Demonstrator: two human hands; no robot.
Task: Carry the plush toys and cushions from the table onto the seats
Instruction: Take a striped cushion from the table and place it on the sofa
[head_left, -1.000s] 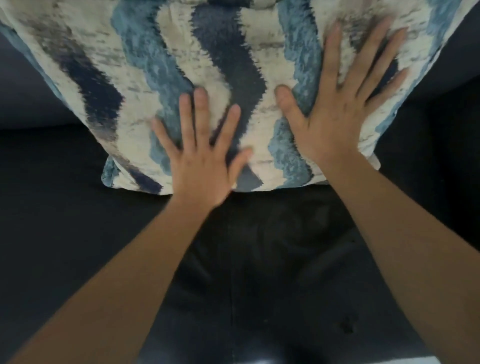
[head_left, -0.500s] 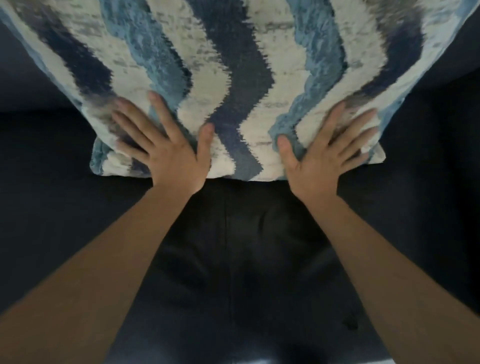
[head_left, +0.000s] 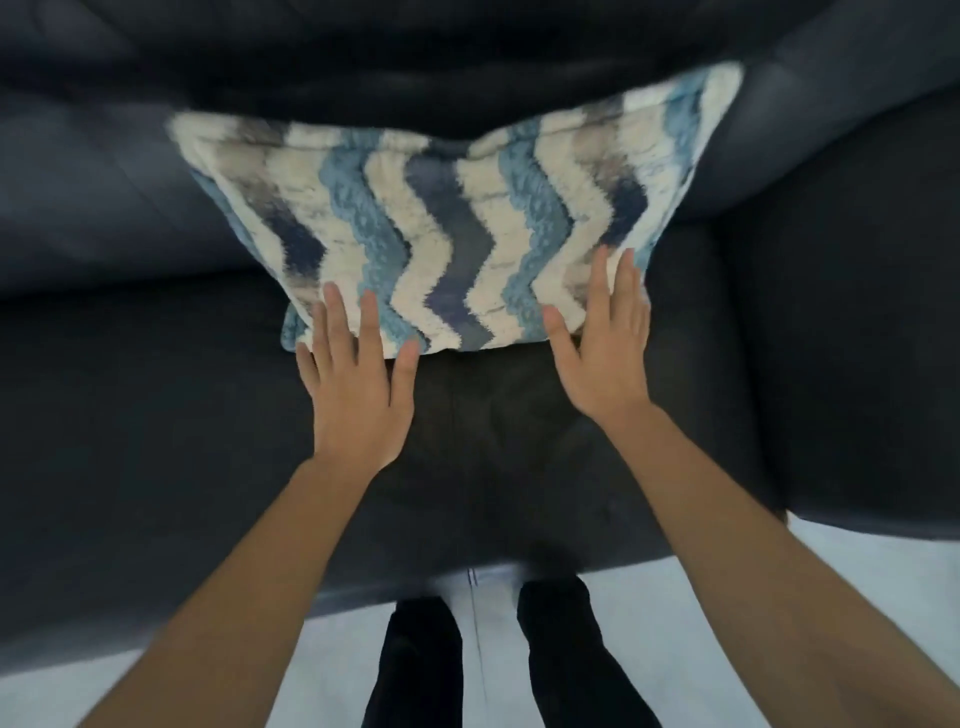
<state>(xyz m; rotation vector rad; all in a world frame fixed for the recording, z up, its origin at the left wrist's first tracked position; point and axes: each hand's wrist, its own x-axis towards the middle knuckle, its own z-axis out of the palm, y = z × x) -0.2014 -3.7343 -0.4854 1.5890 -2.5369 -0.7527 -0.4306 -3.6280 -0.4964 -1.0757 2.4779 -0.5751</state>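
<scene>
As cushion (head_left: 467, 234) leans on sofa (head_left: 130, 395), left hand (head_left: 353, 400) perhaps touches it.

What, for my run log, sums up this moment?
cushion on seat, against backrest | left hand open, touching cushion | right hand open, touching cushion

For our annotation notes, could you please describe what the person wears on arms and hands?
The left forearm and right forearm are bare; no sleeve is in view. The left hand and right hand wear no gloves, and no ring, watch or bracelet shows.
</scene>
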